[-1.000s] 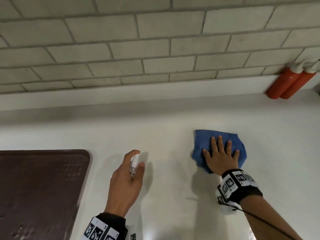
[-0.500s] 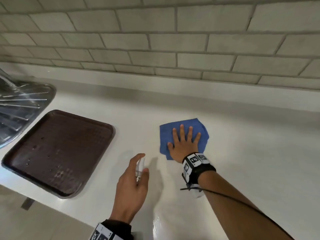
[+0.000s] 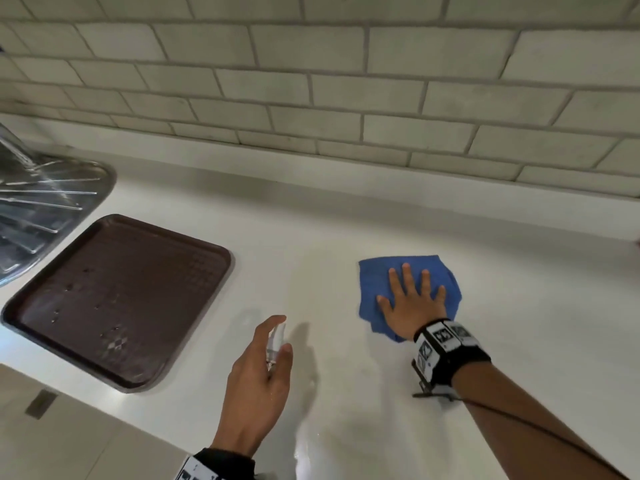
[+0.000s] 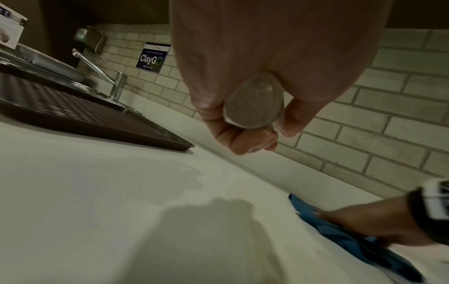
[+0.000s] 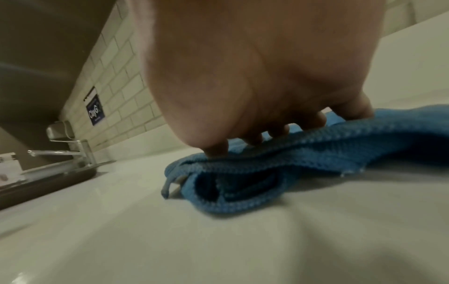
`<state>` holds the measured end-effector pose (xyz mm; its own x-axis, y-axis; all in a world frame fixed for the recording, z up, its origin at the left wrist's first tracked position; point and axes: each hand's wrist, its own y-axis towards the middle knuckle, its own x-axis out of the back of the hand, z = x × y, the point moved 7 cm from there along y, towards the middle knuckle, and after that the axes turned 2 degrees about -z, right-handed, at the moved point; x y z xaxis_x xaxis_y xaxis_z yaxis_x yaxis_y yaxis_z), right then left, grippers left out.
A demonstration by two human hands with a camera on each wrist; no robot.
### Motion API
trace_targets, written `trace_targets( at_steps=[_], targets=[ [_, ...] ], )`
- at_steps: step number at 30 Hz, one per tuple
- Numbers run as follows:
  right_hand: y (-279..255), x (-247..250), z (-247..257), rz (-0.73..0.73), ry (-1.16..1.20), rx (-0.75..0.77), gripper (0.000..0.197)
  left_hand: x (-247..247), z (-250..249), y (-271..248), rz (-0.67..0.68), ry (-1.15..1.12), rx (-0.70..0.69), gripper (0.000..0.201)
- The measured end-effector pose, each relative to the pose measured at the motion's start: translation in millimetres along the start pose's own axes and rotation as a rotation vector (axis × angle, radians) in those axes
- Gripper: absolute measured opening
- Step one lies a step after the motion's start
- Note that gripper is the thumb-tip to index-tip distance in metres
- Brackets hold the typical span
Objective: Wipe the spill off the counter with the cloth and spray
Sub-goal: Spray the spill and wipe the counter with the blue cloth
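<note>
blue cloth (image 3: 408, 289) lies bunched on the white counter (image 3: 519, 306), mid-right in the head view, well short of the tiled wall (image 3: 311, 81). right hand (image 3: 414, 303) lies flat on it, fingers straight and spread, palm pressing down; the right wrist view shows fingertips (image 5: 216, 151) on the folded weave. versus 0.5 s ago the cloth and hand sit further right of the tray and of the left hand.

small clear spray bottle (image 3: 275, 344) stays in the left hand (image 3: 258, 379), fingers curled round the body, index finger arched over the top, held above the counter. left wrist view shows the bottle's round base (image 4: 253, 101) ringed by fingers.

faint wet film (image 4: 170, 173) on the counter ahead of the bottle, edges hard to make out.

brown tray (image 3: 117, 299) at left with droplets on it, same spot by the steel sink (image 3: 41, 209). faucet (image 4: 97, 71) and a blue wall sign (image 4: 152, 57) beyond.
</note>
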<state>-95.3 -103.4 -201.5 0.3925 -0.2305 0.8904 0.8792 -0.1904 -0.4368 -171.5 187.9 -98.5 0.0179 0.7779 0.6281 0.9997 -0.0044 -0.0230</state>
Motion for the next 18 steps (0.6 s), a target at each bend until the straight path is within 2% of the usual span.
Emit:
trace_targets(
  at_steps=[3,5,8,12,15,18],
  targets=[
    [31.5,18.8,28.6,0.041,0.011,-0.059,0.069,5.8,7.8,3.3,0.018,-0.009,-0.007,0.036],
    [45.9,24.6,59.0,0.058,0.001,-0.041,0.068,11.3,12.3,5.9,0.030,-0.020,-0.013,0.036],
    [47.2,15.5,113.1,0.054,-0.041,0.072,0.066,23.0,21.4,12.8,0.038,-0.032,-0.020,0.036],
    [3.9,-24.2,166.4,0.007,-0.073,0.244,0.066,38.1,40.4,26.5,0.053,-0.031,-0.020,0.038],
    [-47.5,-51.2,161.7,-0.100,-0.090,0.288,0.066,47.4,54.3,36.4,0.086,-0.055,-0.017,0.037],
    [-91.8,-70.9,119.3,-0.146,-0.112,0.195,0.064,54.0,64.0,43.1,0.125,-0.058,-0.042,0.039]
  ],
)
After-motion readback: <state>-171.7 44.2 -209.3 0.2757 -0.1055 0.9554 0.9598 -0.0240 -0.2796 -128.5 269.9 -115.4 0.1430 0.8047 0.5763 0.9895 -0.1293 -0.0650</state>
